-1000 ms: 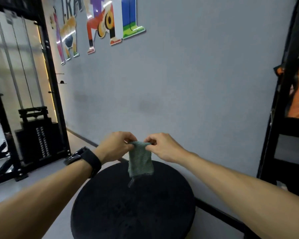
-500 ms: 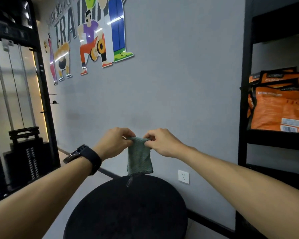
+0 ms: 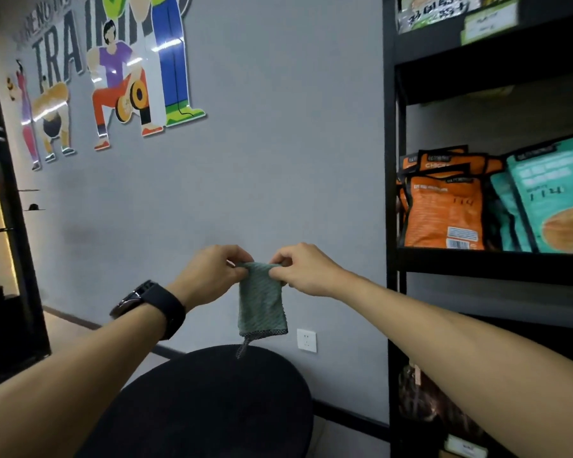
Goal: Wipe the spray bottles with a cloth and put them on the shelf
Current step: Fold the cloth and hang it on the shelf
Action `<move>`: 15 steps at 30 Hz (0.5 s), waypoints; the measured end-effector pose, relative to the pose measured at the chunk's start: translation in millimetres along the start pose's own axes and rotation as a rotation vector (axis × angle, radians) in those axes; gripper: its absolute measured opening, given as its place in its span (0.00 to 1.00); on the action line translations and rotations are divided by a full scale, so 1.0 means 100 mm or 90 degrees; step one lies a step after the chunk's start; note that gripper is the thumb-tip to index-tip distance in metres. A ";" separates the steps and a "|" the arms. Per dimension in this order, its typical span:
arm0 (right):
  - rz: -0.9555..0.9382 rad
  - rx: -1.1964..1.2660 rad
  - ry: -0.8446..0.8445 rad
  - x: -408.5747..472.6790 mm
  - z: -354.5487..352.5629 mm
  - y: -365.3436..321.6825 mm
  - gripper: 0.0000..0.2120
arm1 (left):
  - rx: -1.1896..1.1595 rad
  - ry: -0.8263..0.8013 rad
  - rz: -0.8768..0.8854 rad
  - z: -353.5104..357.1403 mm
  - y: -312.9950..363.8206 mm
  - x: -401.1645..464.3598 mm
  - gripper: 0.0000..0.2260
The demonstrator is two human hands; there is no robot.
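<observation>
A small green cloth (image 3: 261,305) hangs folded in the air in front of the grey wall, above a round black table (image 3: 212,401). My left hand (image 3: 212,272), with a black watch on its wrist, pinches the cloth's top left corner. My right hand (image 3: 303,269) pinches the top right corner, close beside the left. A black shelf (image 3: 392,193) stands at the right. No spray bottle shows in the head view.
Orange bags (image 3: 444,206) and teal bags (image 3: 549,196) fill the shelf's middle level, with green packs (image 3: 434,11) above. A white wall socket (image 3: 306,340) sits low on the wall. A black gym machine frame (image 3: 10,206) stands at the left edge.
The view has swung up and to the right, bringing the shelf and its bags into sight. Both hands keep pinching the cloth's top edge at the same spacing.
</observation>
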State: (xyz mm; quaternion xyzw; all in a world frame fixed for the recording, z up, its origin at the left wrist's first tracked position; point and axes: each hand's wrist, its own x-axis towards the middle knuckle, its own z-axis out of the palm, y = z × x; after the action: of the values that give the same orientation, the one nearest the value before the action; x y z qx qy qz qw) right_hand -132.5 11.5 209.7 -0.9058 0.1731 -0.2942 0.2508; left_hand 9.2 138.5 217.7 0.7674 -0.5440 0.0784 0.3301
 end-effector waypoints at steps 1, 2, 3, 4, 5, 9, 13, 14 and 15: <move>0.010 -0.003 0.004 -0.04 -0.06 0.04 0.05 | -0.006 -0.006 0.006 0.04 0.06 0.01 0.07; 0.019 -0.006 0.008 -0.08 -0.11 0.08 0.05 | -0.010 -0.012 0.013 0.08 0.12 0.02 0.07; 0.027 -0.008 0.012 -0.12 -0.17 0.13 0.05 | -0.014 -0.018 0.020 0.13 0.19 0.03 0.07; 0.034 -0.010 0.016 -0.16 -0.22 0.18 0.05 | -0.018 -0.026 0.028 0.17 0.25 0.04 0.07; 0.040 -0.012 0.017 -0.20 -0.28 0.23 0.05 | -0.023 -0.034 0.038 0.21 0.31 0.05 0.07; 0.060 -0.020 0.024 -0.38 -0.49 0.41 0.03 | -0.046 -0.057 0.067 0.40 0.53 0.11 0.06; 0.086 -0.039 0.052 -0.57 -0.73 0.59 0.04 | -0.076 -0.077 0.097 0.59 0.77 0.14 0.06; 0.091 -0.046 0.055 -0.62 -0.79 0.63 0.04 | -0.078 -0.081 0.105 0.65 0.84 0.15 0.06; 0.096 -0.053 0.058 -0.68 -0.84 0.67 0.05 | -0.080 -0.084 0.113 0.69 0.90 0.15 0.06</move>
State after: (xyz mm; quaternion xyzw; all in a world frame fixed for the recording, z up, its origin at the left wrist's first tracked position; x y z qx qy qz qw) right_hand -247.6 -41.1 201.3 -0.8857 0.2640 -0.3077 0.2261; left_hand -81.5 68.5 209.4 0.6978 -0.6340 0.0224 0.3327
